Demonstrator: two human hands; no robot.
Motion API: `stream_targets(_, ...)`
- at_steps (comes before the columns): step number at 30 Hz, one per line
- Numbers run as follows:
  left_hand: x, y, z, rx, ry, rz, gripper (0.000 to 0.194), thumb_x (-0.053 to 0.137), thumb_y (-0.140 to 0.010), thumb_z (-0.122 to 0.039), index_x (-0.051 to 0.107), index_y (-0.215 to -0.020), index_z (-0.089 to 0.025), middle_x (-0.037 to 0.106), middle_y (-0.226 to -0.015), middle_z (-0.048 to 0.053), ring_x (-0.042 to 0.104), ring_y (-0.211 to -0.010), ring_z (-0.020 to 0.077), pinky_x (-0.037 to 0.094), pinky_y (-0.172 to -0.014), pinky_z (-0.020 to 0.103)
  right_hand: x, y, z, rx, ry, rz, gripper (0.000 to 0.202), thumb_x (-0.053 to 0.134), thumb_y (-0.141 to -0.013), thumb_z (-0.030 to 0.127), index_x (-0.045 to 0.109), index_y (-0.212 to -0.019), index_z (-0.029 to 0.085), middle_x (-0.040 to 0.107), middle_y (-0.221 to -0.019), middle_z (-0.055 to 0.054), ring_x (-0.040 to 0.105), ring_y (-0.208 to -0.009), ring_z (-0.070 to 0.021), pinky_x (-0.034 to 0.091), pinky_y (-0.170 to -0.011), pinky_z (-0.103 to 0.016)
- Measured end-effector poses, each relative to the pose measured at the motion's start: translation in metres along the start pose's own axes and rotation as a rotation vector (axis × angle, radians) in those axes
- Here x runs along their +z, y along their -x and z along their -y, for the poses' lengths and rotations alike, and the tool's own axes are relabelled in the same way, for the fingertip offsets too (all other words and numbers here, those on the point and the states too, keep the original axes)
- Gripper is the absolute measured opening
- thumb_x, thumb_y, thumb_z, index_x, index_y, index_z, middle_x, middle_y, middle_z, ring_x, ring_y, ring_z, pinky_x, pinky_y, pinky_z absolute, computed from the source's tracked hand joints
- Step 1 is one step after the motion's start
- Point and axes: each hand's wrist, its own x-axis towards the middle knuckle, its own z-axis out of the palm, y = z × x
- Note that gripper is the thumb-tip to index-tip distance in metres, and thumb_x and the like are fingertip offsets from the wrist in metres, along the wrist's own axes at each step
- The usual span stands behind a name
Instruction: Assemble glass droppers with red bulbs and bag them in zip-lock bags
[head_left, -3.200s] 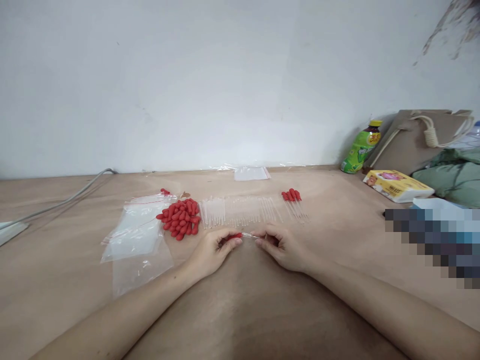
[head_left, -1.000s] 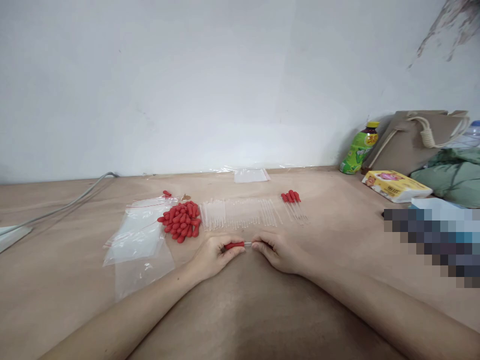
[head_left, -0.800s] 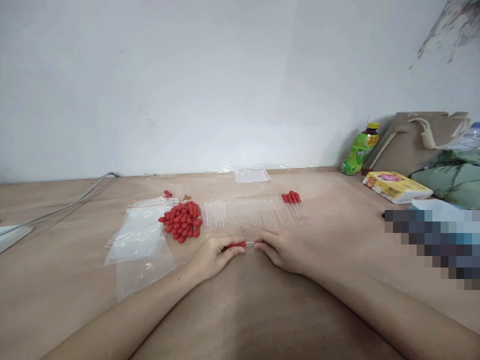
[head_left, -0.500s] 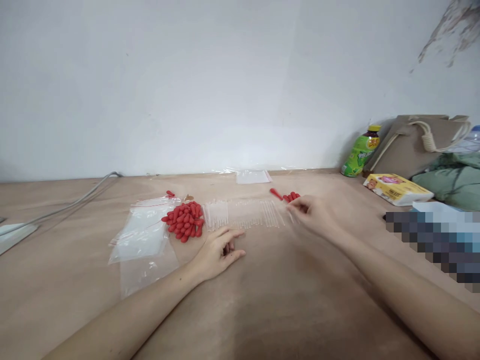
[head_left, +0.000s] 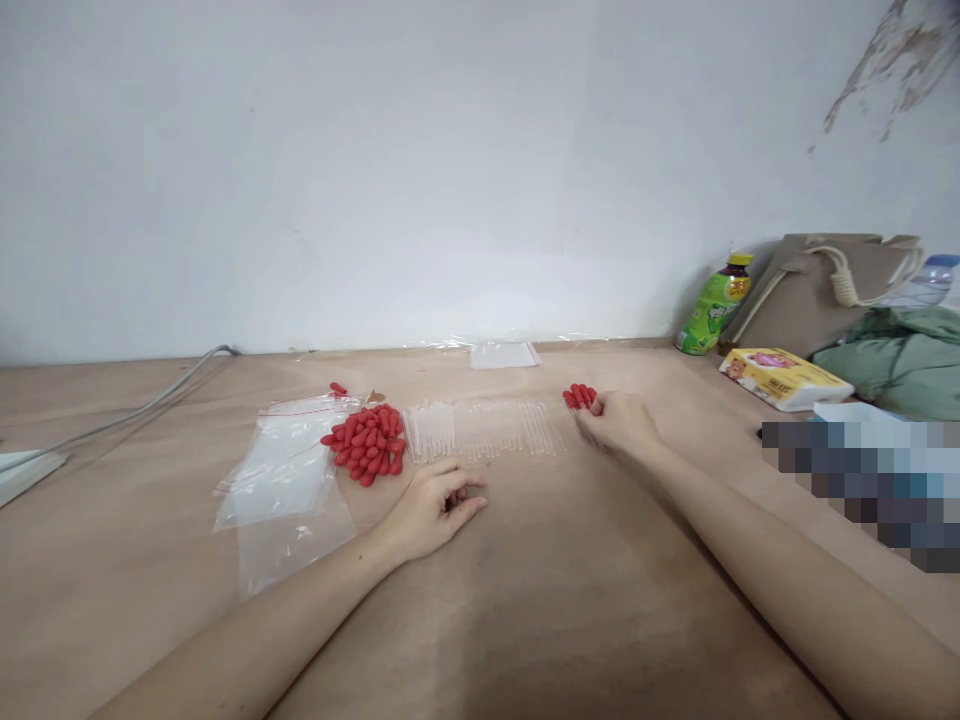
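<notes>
My left hand rests on the table with its fingers loosely bent and apart, holding nothing. Just beyond it lies a row of clear thin tubes, side by side. A heap of red rubber bulbs sits at the row's left end. My right hand is at the row's right end, its fingers pinched low over a dropper, a clear tube with a red bulb. A few red-bulbed droppers lie together there, their bulbs pointing away from me. The hand partly covers them, so the fingertips are hard to see.
Clear zip bags lie left of the heap, and another small bag is near the wall. A grey cable runs along the left. On the right stand a green bottle, a yellow tissue pack and a beige bag.
The red bulb that stuck out alone to the left of the small group now lies against it. My right hand has shifted slightly; my left hand stays almost in place.
</notes>
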Motion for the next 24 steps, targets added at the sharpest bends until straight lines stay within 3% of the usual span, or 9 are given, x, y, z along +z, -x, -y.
stream_targets(10, 0.000, -0.001, 0.001, 0.009, -0.004, 0.005, 0.017, 0.052, -0.082, -0.022, 0.063, -0.093, -0.016, 0.058, -0.079, 0.005, 0.053, -0.065, 0.0115, 0.044, -0.060, 0.024, -0.001, -0.002, 0.003, 0.005, 0.093, 0.050, 0.028, 0.049, -0.073, 0.035, 0.052, -0.050, 0.018, 0.060, -0.060, -0.008, 0.058, -0.063, -0.0206, 0.034, -0.053, -0.027)
stream_targets(15, 0.000, 0.000, 0.001, 0.023, 0.004, 0.002, 0.016, 0.052, -0.082, -0.022, 0.063, -0.093, -0.016, 0.059, -0.080, 0.005, 0.053, -0.065, 0.0111, 0.045, -0.060, 0.024, 0.000, 0.002, 0.009, -0.017, 0.111, -0.011, 0.030, 0.047, -0.075, 0.041, 0.058, -0.060, 0.017, 0.062, -0.067, -0.008, 0.059, -0.066, -0.0196, 0.034, -0.054, -0.026)
stream_targets(19, -0.001, 0.000, -0.001, 0.014, -0.005, 0.003, 0.016, 0.052, -0.082, -0.023, 0.063, -0.092, -0.016, 0.059, -0.080, 0.005, 0.053, -0.065, 0.0115, 0.045, -0.060, 0.024, 0.007, 0.003, 0.012, -0.099, 0.170, -0.016, 0.025, 0.047, -0.075, 0.035, 0.064, -0.073, 0.017, 0.065, -0.076, -0.009, 0.059, -0.071, -0.0209, 0.036, -0.057, -0.027)
stream_targets(24, -0.001, 0.000, 0.000, 0.013, -0.001, 0.001, 0.016, 0.052, -0.082, -0.023, 0.063, -0.092, -0.016, 0.059, -0.081, 0.005, 0.053, -0.065, 0.0114, 0.045, -0.060, 0.024, 0.011, 0.003, 0.015, -0.107, 0.199, 0.039, 0.022, 0.047, -0.075, 0.027, 0.067, -0.071, 0.017, 0.065, -0.078, -0.011, 0.060, -0.079, -0.0230, 0.039, -0.061, -0.028)
